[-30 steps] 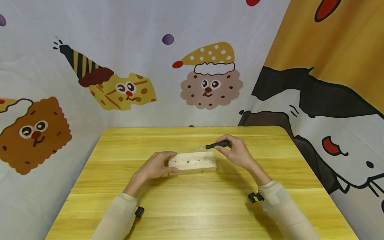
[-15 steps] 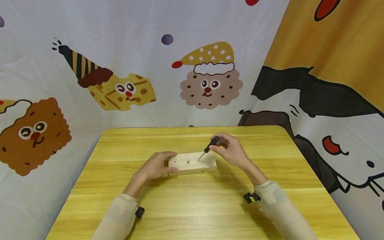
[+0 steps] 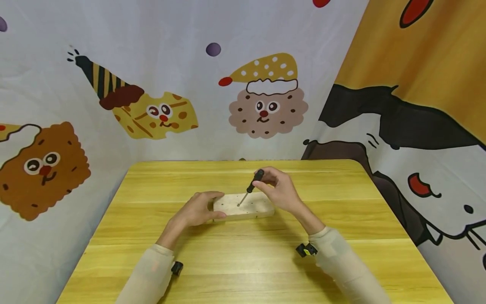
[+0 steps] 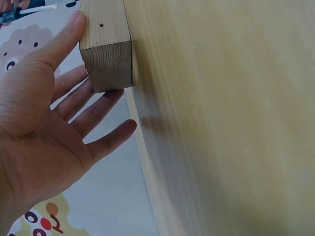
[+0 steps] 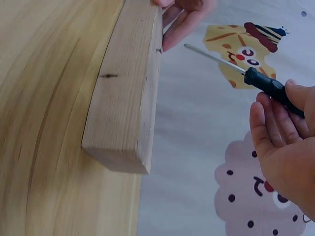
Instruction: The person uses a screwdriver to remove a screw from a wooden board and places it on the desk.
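Note:
A pale wooden block [image 3: 263, 207] with several small dark holes in its top lies on the table. My left hand [image 3: 195, 209] grips its left end, thumb on one side and fingers on the other; in the left wrist view the block's end grain [image 4: 108, 68] shows between them. My right hand [image 3: 282, 193] holds a screwdriver [image 3: 255, 182] by its black handle, tilted above the block. A small screw head [image 5: 159, 50] sticks up slightly from the top in the right wrist view. The screwdriver's tip [image 5: 186, 46] points at it, a short gap away.
The yellow wood-grain table [image 3: 228, 261] extends around the block. Behind it hangs a cloth [image 3: 171, 33] printed with cartoon biscuits and cheese. Each sleeve carries a small black wrist device [image 3: 306, 250].
My right hand has moved left, swinging the screwdriver from nearly level to steeply tilted, its tip passing from above the block's far edge to the middle spot. The left hand and block stay put.

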